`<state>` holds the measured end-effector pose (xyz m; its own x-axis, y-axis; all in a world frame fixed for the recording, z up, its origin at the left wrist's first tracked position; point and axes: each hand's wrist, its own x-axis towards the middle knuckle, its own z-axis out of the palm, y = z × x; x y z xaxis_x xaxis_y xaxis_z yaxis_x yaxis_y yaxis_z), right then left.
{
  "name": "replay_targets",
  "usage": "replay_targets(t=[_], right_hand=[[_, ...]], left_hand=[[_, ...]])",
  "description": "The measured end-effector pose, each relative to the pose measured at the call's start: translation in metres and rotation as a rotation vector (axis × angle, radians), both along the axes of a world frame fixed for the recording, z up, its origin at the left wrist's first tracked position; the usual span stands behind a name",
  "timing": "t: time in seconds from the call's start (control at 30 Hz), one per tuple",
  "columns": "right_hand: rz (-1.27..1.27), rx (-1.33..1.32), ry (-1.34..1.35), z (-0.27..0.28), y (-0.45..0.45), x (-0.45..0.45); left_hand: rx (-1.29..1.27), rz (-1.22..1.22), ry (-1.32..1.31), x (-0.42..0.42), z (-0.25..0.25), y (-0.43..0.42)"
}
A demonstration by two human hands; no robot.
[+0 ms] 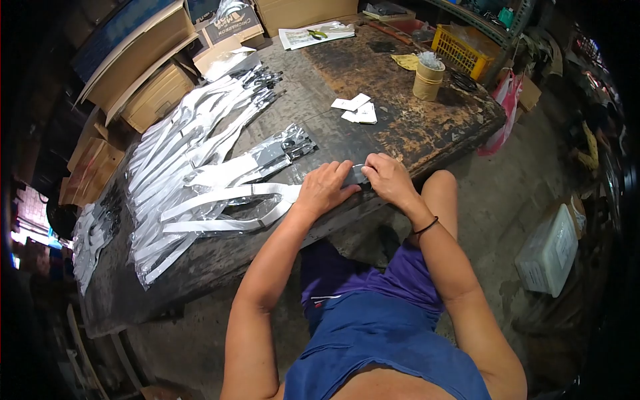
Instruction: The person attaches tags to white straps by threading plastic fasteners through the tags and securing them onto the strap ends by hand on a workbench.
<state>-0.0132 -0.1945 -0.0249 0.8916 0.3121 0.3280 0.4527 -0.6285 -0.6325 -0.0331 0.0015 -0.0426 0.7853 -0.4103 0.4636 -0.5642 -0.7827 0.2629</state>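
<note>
My left hand (327, 187) rests at the table's near edge, its fingers and thumb on a small dark grey packaged piece (355, 175). At the right end of that piece, my right hand (389, 179) is closed in a pinch on its clear wrapping. White straps (227, 205) in clear plastic reach from the left up to my left hand. Just beyond them lies a bagged white strap bundle with a dark end (267, 157). Small white cards (360, 110) lie farther back.
A large pile of bagged white straps (180, 153) covers the table's left side. Cardboard boxes (157, 97) stand behind it. At the back right are a tan cup (427, 81) and a yellow crate (460, 52). A lidded plastic box (548, 250) is on the floor.
</note>
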Motion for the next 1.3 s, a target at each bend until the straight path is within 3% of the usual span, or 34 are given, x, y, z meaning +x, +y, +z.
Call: replay_targets(t=[0.23,0.37,0.43,0.53,0.63,0.87,0.93,1.07,1.13,1.3], right_hand=[[-0.07,-0.127,-0.072,-0.002,0.005,0.002],[-0.024,-0.01,-0.025,-0.004,0.002,0.012],[-0.039,0.263,0.487,0.002,-0.004,0.016],[-0.076,0.461,0.595,0.0,-0.004,0.014],[-0.078,0.357,0.368,-0.004,-0.001,0.014],[-0.11,0.443,0.361,-0.009,-0.005,0.015],[-0.12,0.351,0.207,-0.013,-0.004,0.017],[-0.147,0.35,0.294,-0.006,-0.006,0.016],[-0.167,0.234,0.214,-0.003,-0.009,0.016],[-0.154,0.227,0.156,-0.005,-0.011,0.017]], left_hand=[[0.106,0.053,0.091,-0.003,0.012,0.003],[0.071,0.094,0.133,-0.006,0.02,0.007],[0.074,0.117,0.193,-0.006,0.018,0.016],[0.07,0.14,0.261,-0.005,0.012,0.026],[0.04,0.141,0.247,-0.007,0.011,0.03],[-0.002,0.12,0.183,-0.009,0.007,0.047],[-0.001,0.111,0.186,-0.01,0.005,0.048],[0.032,0.109,0.183,-0.009,0.006,0.048],[0.029,0.103,0.183,-0.008,0.006,0.048],[0.048,0.121,0.244,-0.009,0.016,0.042]])
